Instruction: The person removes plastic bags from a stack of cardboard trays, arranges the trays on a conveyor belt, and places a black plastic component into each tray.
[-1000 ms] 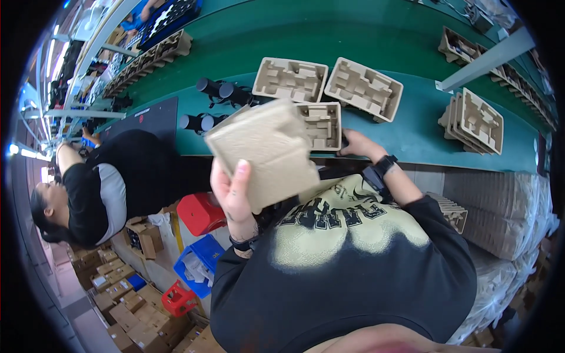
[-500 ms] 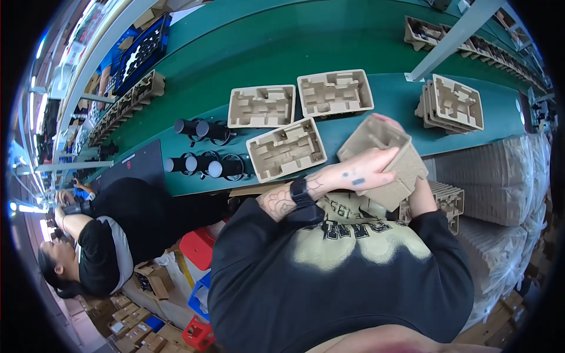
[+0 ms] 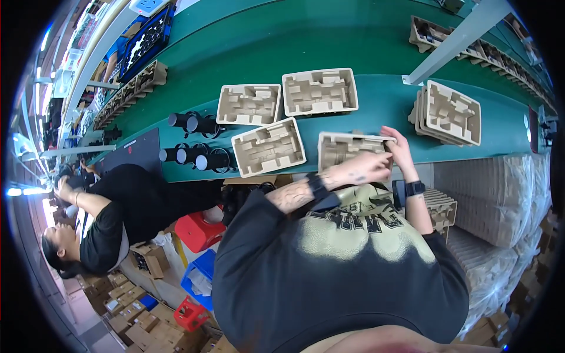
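A beige moulded pulp tray (image 3: pixel 332 154) sits at the bench's near edge, hollow side up. My left hand (image 3: pixel 372 166) reaches across its near side, fingers closed at the right end. My right hand (image 3: pixel 400 152) grips that same end, thumb and fingers around the rim. Part of the tray is hidden beneath my left hand and forearm. Just left of it lies another pulp tray (image 3: pixel 269 147), with two more behind: one pulp tray (image 3: pixel 249 105) and a second pulp tray (image 3: pixel 321 92).
Several black cylindrical parts (image 3: pixel 203 160) stand on the green bench to the left. A stack of pulp trays (image 3: pixel 452 113) is at the right, above plastic-wrapped tray stacks (image 3: pixel 488 182). A grey post (image 3: pixel 453 44) rises behind. Another person (image 3: pixel 126 217) works at far left beside a red stool (image 3: pixel 199 229).
The tray in my hands has gone from tilted in the air to level at the bench edge. My right hand has come up from below it to its right end.
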`<state>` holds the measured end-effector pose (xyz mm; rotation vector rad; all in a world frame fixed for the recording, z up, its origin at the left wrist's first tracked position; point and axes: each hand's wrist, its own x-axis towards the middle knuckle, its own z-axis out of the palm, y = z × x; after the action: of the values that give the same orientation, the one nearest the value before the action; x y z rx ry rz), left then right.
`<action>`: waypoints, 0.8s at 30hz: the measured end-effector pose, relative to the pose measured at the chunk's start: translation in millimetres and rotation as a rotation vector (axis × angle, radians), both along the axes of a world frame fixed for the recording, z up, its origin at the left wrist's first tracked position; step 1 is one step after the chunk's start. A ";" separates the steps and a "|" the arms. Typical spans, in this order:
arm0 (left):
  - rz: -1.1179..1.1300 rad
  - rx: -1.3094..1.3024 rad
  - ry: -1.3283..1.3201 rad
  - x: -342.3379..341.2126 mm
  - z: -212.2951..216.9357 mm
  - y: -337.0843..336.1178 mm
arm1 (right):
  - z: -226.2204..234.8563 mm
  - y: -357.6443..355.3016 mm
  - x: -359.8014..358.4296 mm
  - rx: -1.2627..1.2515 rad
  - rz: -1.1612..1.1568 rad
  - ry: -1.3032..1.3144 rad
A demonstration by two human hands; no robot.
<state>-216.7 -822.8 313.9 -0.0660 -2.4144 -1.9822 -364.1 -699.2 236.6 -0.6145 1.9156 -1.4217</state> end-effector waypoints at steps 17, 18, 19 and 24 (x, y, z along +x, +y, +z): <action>0.824 -0.855 -0.182 116.0 -13.6 -77.7 | -3.2 -78.4 -6.9 0.205 0.160 0.547; 0.916 -0.928 -0.036 105.9 -1.7 -74.5 | 30.8 -59.1 -18.8 0.079 0.229 0.491; 0.917 -0.926 -0.030 88.5 11.7 -69.2 | 69.4 -34.2 -33.3 -0.052 0.310 0.434; 0.350 0.025 -0.077 -77.8 67.0 -23.9 | 174.3 102.4 -127.1 -0.359 -0.713 0.461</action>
<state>-294.5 -846.6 380.9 0.4103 -2.2499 -1.8829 -491.2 -596.8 410.9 -0.4589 2.3983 -2.2620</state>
